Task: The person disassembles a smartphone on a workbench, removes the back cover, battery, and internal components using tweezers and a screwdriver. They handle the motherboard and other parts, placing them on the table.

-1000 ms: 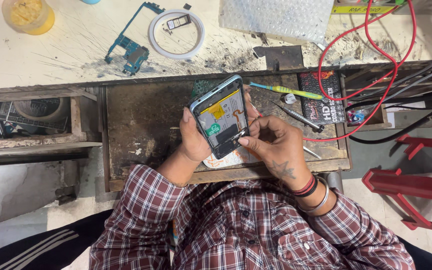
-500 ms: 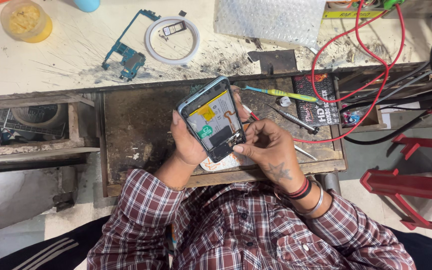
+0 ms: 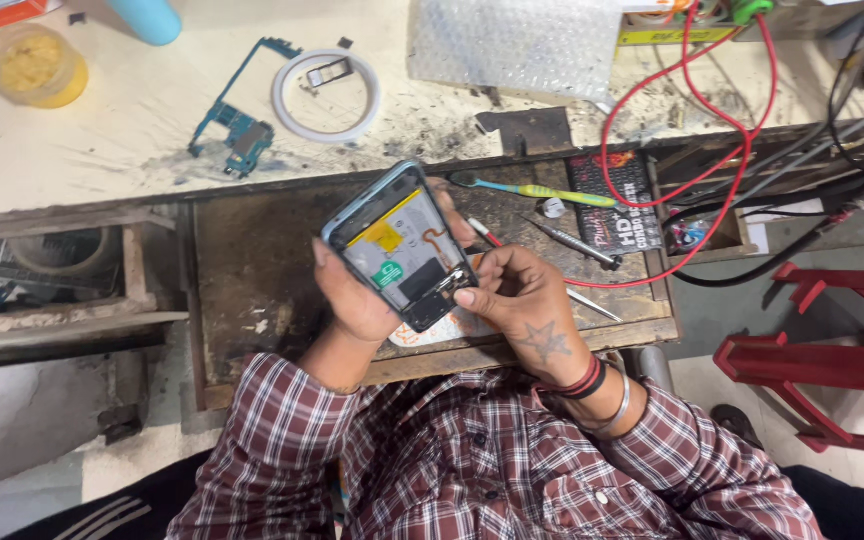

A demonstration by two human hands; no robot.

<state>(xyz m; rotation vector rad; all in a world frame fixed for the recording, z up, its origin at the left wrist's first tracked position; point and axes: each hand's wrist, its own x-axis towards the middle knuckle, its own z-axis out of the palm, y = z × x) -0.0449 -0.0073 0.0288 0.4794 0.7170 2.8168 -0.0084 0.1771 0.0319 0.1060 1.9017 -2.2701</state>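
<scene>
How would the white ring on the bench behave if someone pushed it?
The white ring lies flat on the bench, so it would probably slide, not roll. It looks thin and hollow, so likely light. The small metal piece inside it might get dragged along.

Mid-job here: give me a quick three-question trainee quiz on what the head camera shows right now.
1. True or false: the opened phone lies flat on the work tray.
2. Which hand cradles the phone from below? A) the left hand B) the right hand C) neither
3. Fill in: the loose blue circuit board lies on the pale benchtop just left of the white ____.

Key:
1. False; it is held up, tilted, in both hands above the tray.
2. A; the right hand's fingers work at the phone's lower edge.
3. Ring.
</scene>
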